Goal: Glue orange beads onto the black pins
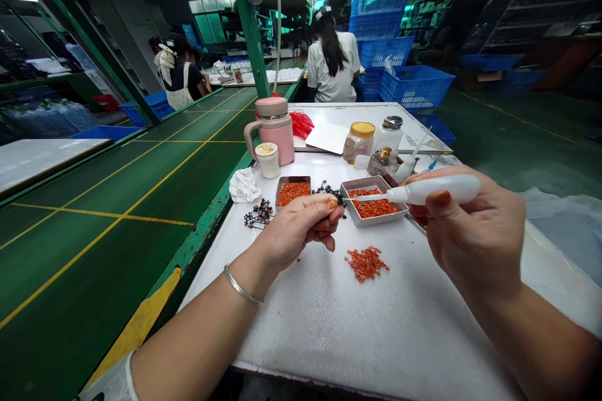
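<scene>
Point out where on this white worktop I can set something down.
Widest bare patch: the near part of the white worktop, between the left forearm and right forearm, nearer than the loose orange pile. A smaller one lies between that pile and the right hand. Crowded: the far half, around the white tray, pink mug and yellow-lidded jar.

A slim silver-coloured bracelet (243,287) is worn on the left arm, faintly patterned. Elbowward of the bracelet, a pale, see-through sleeve (113,381) is seen, dark-marked near the edge. Fingerward of the bracelet, orange-brown nail colour is worn on the left grip (308,222); likewise on the right grip (475,232).
</scene>
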`<state>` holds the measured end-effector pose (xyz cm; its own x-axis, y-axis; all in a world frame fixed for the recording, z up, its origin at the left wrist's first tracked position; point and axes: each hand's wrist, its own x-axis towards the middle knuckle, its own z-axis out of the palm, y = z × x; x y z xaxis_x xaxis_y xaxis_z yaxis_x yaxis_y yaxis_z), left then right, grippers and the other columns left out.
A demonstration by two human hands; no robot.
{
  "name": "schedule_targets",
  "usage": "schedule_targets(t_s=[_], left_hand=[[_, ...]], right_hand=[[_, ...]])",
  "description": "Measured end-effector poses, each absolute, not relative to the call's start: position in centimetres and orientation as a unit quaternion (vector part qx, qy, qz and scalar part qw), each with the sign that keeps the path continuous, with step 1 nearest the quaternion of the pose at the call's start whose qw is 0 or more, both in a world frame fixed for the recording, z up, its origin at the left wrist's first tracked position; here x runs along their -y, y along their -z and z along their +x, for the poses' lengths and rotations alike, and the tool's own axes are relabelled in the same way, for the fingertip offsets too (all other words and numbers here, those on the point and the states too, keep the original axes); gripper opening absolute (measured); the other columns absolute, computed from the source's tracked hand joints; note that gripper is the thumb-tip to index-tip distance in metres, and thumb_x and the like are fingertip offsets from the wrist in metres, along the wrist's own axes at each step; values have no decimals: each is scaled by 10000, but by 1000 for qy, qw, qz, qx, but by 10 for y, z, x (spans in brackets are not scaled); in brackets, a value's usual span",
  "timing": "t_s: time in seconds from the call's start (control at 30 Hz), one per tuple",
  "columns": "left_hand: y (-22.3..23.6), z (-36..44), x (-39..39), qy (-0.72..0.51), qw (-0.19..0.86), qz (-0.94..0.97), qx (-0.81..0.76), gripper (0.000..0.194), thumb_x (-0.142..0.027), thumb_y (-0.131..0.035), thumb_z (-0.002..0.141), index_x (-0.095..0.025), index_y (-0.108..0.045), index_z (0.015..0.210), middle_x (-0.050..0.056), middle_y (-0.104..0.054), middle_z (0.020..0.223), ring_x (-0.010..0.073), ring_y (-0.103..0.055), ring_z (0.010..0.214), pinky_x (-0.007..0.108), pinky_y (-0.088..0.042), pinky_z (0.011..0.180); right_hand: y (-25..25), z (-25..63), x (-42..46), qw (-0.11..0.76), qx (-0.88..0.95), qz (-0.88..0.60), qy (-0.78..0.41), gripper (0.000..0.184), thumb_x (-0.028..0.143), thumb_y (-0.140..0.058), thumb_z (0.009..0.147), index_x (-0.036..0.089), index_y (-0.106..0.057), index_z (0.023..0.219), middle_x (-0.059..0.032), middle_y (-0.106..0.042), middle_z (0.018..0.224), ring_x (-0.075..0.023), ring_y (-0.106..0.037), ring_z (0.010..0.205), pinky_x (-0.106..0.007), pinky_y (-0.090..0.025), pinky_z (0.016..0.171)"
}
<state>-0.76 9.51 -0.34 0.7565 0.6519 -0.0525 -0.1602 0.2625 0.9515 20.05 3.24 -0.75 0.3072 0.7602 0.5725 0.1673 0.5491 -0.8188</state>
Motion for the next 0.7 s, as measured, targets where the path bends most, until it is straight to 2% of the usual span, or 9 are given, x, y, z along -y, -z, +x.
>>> schedule_targets(t_s=[0.7], left_hand=[[5,-8,-95,-265,766,543,-220,233,-300,-490,843,-143,-432,681,-27,-298,670,28,-331,568,164,-474,545]], right_hand=[[4,196,-35,720,506,-388,-273,151,325,-693,823,184,-702,875,-48,-556,742,-109,-481,593,-265,-350,497]])
